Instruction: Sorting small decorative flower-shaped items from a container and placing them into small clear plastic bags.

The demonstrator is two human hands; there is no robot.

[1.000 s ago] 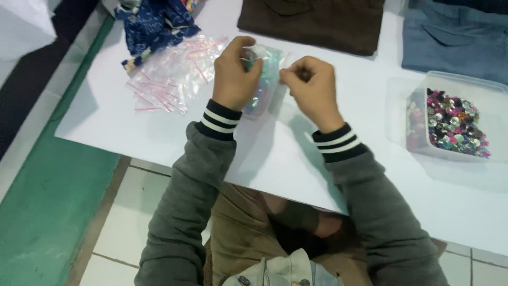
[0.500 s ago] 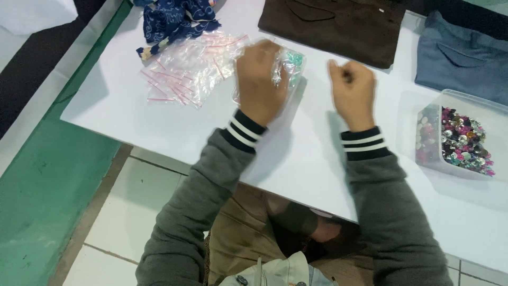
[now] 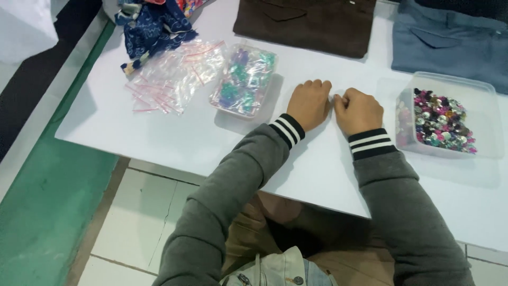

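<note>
Both curled hands, left hand (image 3: 309,104) and right hand (image 3: 359,110), pinch something tiny I cannot make out; it might slip onto the bench (image 3: 159,132)

Perhaps something small between curled fingers (image 3: 338,100), hidden from view

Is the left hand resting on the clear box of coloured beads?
No, the left hand lies on the white table, beside the right hand, apart from that box.

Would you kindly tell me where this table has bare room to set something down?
Bare along the near edge of the white table, below the zip bags and bead box. Crowded further back around the folded garments and sequin tub.
</note>
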